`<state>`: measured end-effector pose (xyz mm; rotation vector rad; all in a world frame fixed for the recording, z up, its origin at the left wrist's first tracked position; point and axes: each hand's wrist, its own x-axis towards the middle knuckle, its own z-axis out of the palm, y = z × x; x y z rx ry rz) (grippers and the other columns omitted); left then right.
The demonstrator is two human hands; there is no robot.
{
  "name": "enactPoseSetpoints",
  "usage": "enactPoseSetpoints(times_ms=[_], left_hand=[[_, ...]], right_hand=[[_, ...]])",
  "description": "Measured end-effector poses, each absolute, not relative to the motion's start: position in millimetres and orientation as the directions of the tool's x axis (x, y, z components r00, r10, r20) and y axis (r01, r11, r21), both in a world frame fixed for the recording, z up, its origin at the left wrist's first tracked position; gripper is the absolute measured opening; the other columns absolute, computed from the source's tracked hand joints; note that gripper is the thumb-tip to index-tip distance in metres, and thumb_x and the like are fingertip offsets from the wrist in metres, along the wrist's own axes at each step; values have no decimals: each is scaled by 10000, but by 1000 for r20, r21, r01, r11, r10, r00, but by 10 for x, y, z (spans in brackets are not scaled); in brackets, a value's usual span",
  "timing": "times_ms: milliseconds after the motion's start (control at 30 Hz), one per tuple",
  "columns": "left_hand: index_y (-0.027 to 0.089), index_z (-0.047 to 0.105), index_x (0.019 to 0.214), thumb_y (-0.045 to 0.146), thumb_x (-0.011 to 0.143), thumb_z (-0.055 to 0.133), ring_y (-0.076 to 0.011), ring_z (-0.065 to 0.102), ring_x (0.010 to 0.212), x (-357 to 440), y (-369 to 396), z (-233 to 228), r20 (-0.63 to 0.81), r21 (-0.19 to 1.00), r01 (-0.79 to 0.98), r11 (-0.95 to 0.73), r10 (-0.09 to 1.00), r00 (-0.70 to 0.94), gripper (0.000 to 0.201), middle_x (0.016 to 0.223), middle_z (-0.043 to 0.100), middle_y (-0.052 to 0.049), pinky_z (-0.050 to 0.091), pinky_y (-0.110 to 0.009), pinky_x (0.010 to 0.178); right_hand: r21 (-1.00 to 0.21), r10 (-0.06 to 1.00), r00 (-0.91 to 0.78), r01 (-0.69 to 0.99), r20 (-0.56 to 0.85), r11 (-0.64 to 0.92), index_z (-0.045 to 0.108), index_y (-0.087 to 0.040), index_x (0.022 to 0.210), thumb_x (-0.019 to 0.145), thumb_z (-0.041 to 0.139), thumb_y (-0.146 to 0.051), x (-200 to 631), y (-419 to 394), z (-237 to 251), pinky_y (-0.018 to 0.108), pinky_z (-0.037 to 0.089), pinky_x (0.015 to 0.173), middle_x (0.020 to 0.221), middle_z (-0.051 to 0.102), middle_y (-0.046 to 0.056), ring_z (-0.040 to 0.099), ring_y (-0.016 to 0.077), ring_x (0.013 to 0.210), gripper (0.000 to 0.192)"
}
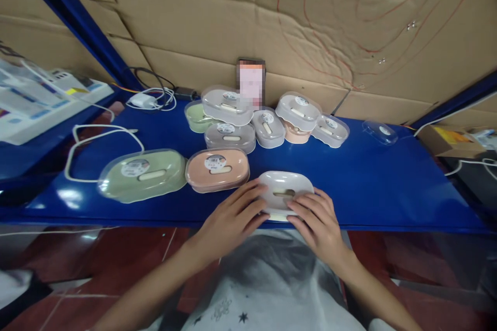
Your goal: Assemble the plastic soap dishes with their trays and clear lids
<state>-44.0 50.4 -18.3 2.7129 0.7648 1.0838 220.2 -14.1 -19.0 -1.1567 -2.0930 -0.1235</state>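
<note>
At the table's front edge lies an uncovered pale grey oval soap dish (287, 178) with a slot in its middle. My left hand (236, 214) grips its left end, fingers curled over the rim. On the opposite side my right hand (320, 217) holds the right end, some fingertips reaching onto the dish near the slot. A cream strip (278, 217) shows under its near rim between my hands. To the left sit a peach soap box (233, 168) and a green soap box (116, 183), both with clear lids and round labels.
Several more lidded soap boxes (231, 142) cluster behind, some stacked. A loose clear lid (380, 132) lies right on the blue table (373, 186). A phone (251, 83) leans on the cardboard wall (186, 20). White cable (69, 158) and a charger (143, 100) lie left.
</note>
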Motion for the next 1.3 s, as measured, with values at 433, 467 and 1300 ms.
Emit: enactPoseSetpoints(times_ms=[433, 467, 1300], left_hand=[[174, 687, 1219, 249, 1040, 682, -288, 615, 1375, -428, 507, -207, 541, 233, 414, -880, 471, 697, 194, 1298, 714, -107, 581, -491, 1163], [171, 685, 1223, 248, 1044, 674, -291, 611, 1377, -429, 507, -202, 536, 233, 413, -880, 471, 701, 195, 1309, 708, -109, 580, -496, 1163], [193, 672, 1241, 229, 1060, 637, -275, 589, 1394, -445, 518, -186, 544, 362, 365, -858, 512, 665, 187, 1338, 684, -112, 590, -496, 1147]], right_hand=[[-197, 768, -496, 773, 404, 603, 536, -388, 1576, 1055, 612, -275, 2733, -73, -44, 551, 528, 1172, 1536, 650, 25, 630, 294, 1411, 539], [-179, 780, -457, 802, 428, 569, 550, -374, 1565, 1059, 607, -309, 2963, 48, 6, 565, 519, 1168, 1551, 636, 53, 618, 311, 1422, 513], [-166, 891, -61, 975, 450, 151, 660, -336, 1471, 1015, 638, -584, 3712, -262, -258, 555, 526, 1061, 1337, 636, 125, 609, 349, 1268, 519]])
